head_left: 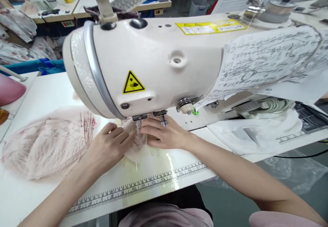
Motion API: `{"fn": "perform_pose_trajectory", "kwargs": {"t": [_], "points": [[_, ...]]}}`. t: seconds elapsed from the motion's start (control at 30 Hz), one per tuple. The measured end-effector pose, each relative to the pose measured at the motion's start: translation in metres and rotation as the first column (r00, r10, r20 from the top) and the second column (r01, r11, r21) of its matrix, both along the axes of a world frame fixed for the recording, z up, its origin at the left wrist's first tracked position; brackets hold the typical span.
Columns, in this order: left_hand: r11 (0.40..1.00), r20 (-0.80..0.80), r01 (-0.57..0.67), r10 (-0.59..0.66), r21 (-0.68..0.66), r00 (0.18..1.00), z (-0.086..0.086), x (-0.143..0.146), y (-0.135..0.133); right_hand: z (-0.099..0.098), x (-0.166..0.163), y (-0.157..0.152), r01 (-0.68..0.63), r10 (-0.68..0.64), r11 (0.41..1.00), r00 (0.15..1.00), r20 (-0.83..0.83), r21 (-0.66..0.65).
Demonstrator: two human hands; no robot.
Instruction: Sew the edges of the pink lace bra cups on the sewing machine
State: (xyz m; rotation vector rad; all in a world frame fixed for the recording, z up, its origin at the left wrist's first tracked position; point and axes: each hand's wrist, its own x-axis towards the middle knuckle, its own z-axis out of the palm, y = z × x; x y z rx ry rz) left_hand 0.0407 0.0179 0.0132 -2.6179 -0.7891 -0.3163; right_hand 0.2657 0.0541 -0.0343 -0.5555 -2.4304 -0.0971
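A cream industrial sewing machine [156,56] spans the view above my hands, and its head hides the needle area. Pale pink lace fabric [138,145] lies under that head. My left hand [112,145] grips the lace at its left side with curled fingers. On the right side of the lace, my right hand [164,131] rests with fingers stretched out over the fabric, its tips partly behind the machine's lower parts. More of the pale pink lace [48,141] lies bunched on the table to the left, with reddish threads along it.
A printed ruler strip [143,186] runs along the table's front edge. White cloth [246,134] lies at the right, near a coiled pale band [274,105]. Handwritten paper [266,56] hangs on the machine's arm. A pink cone [10,88] stands at far left.
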Motion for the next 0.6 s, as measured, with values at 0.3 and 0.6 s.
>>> {"fn": "perform_pose_trajectory", "kwargs": {"t": [0.3,0.6], "points": [[0.998,0.118,-0.04,0.046,-0.055,0.992,-0.014,-0.002,-0.004,-0.007,-0.003,-0.003,-0.034,0.027,0.994,0.997,0.069,0.104],[0.954,0.139,-0.054,0.098,-0.295,0.985,-0.043,-0.001,0.002,-0.012,-0.002,-0.005,-0.046,0.047,0.999,0.992,0.113,-0.011]]}}
